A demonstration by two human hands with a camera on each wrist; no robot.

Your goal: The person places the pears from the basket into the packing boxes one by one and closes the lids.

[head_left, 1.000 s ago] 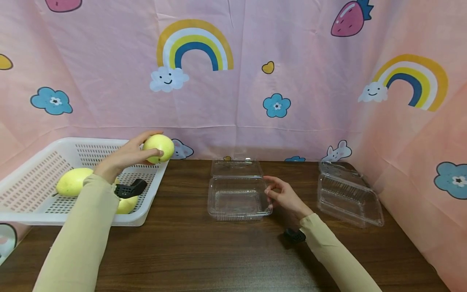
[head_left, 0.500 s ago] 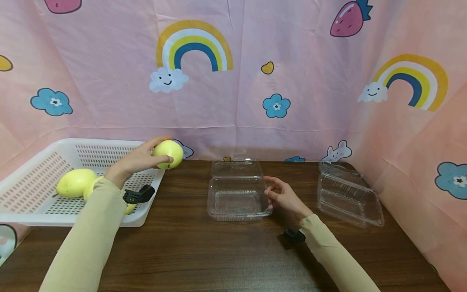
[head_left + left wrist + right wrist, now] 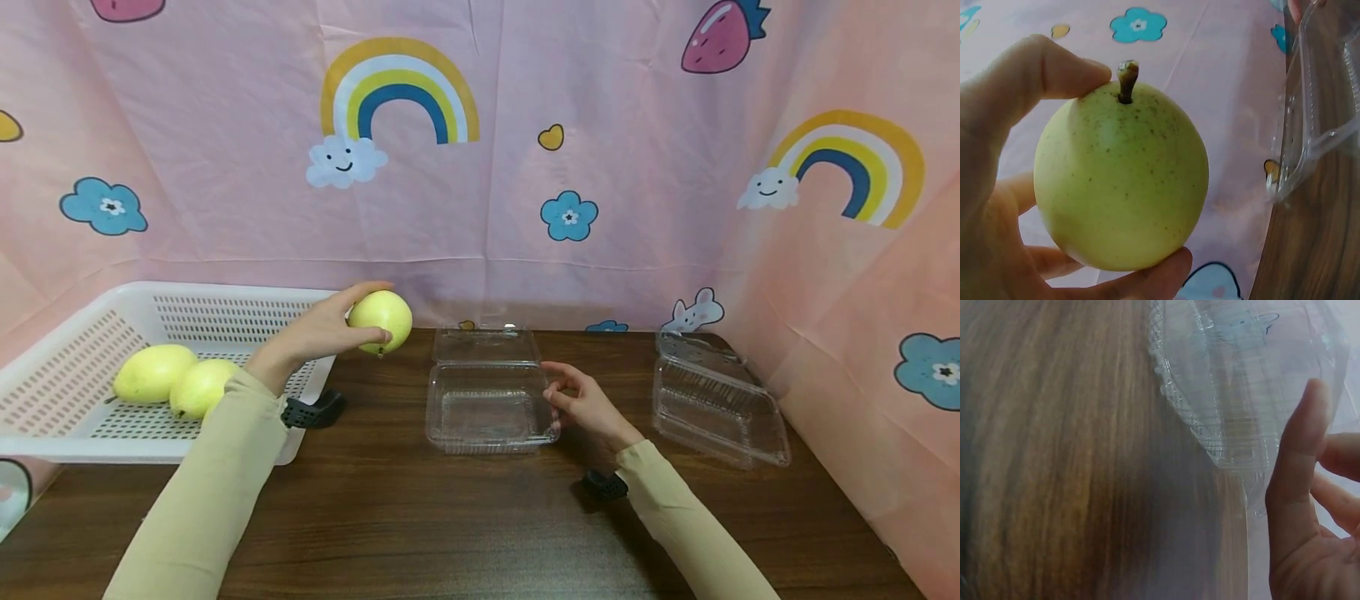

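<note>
A round, speckled yellow-green pear (image 3: 382,320), gripped by the left hand (image 3: 322,332), is at ten o'clock from a ribbed clear-plastic box (image 3: 486,412). The right hand (image 3: 588,407) touches the box's three-o'clock rim; pinching or not, I cannot tell. A perforated white basket (image 3: 67,450) sits at nine o'clock on the wood-grain table (image 3: 450,525), pink cartoon-printed cloth (image 3: 480,192) behind.

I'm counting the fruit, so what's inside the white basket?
The white basket holds a yellow-green fruit and, beside it, a second fruit. The left sleeve and left hand cover part of the basket's right side, so anything behind them can't be seen.
</note>
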